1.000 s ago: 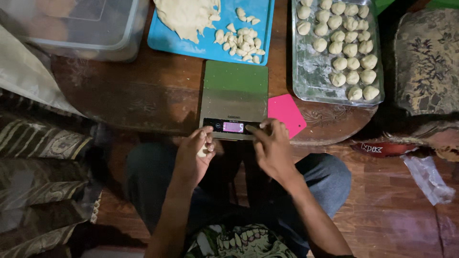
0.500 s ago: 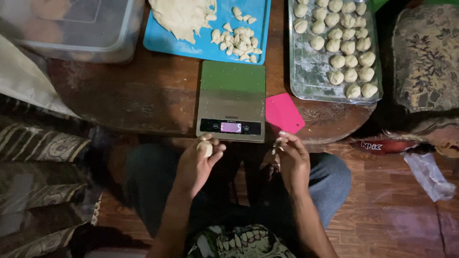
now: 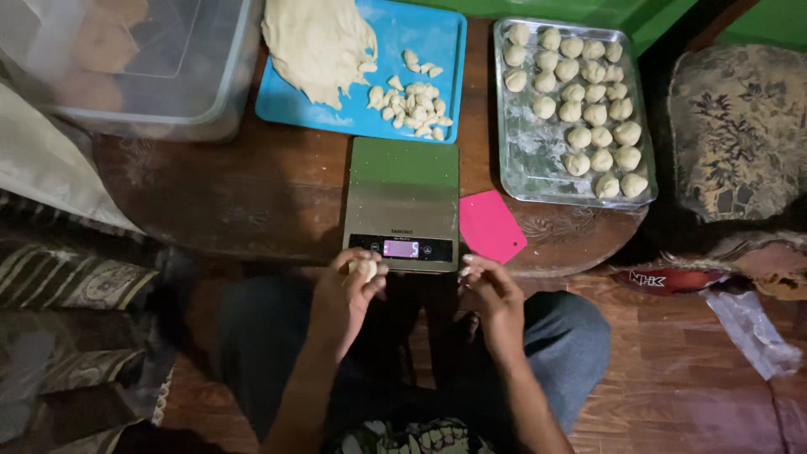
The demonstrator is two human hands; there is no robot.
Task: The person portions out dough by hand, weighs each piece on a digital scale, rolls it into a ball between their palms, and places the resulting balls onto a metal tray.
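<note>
Head view shows the left hand [image 3: 349, 290] with its fingers pinching a small dough ball [image 3: 365, 268] just below the kitchen scale [image 3: 402, 202] on the table [image 3: 235, 202]. Beside it, the right hand [image 3: 490, 294] has fingers curled together, near the pink scraper [image 3: 490, 225] and tray [image 3: 525, 160].

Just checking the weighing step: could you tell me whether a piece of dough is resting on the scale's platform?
No, the scale has a bare platform; the small dough piece sits in the left hand, in front of the display.
</note>
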